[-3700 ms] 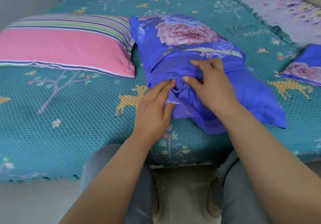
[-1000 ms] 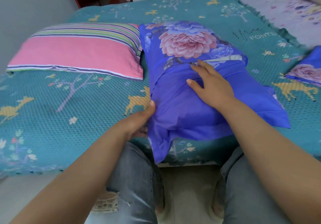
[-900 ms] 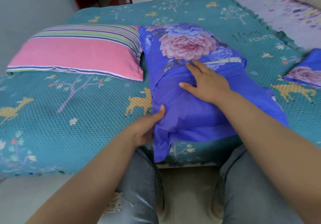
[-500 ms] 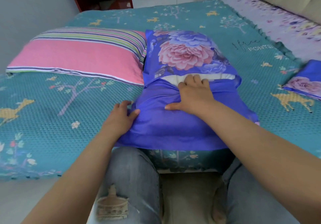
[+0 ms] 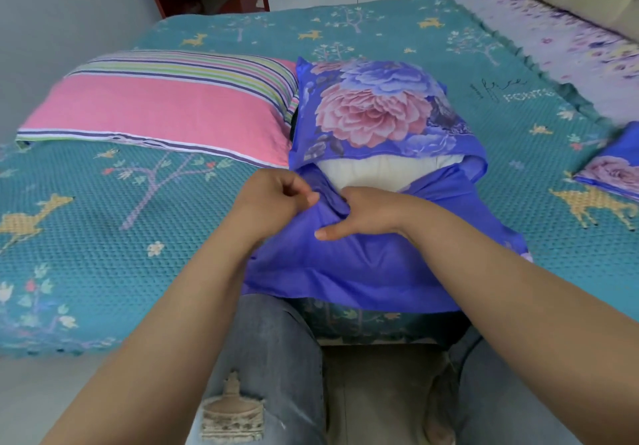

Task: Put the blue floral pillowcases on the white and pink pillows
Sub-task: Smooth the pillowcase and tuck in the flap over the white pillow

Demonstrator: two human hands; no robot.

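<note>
Fingers: left hand [image 5: 276,199] and right hand [image 5: 366,216] both pinch blue floral pillowcase [image 5: 363,261] flap | white pillow [image 5: 377,171] partly exposed | pink pillow [image 5: 166,109] just beside

Pillowcase [image 5: 373,258] — smooth, faintly glossy cloth; bedspread [image 5: 103,237] — matt, bumpy woven fabric.

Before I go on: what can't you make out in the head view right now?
- Right hand: fingertips tucked into the blue pillowcase.
- White pillow: only a strip shows; the case hides the rest.
- Second pillowcase: cut off by the right edge.
- Pink pillow: its right end touches the case; any overlap is unclear.
</note>
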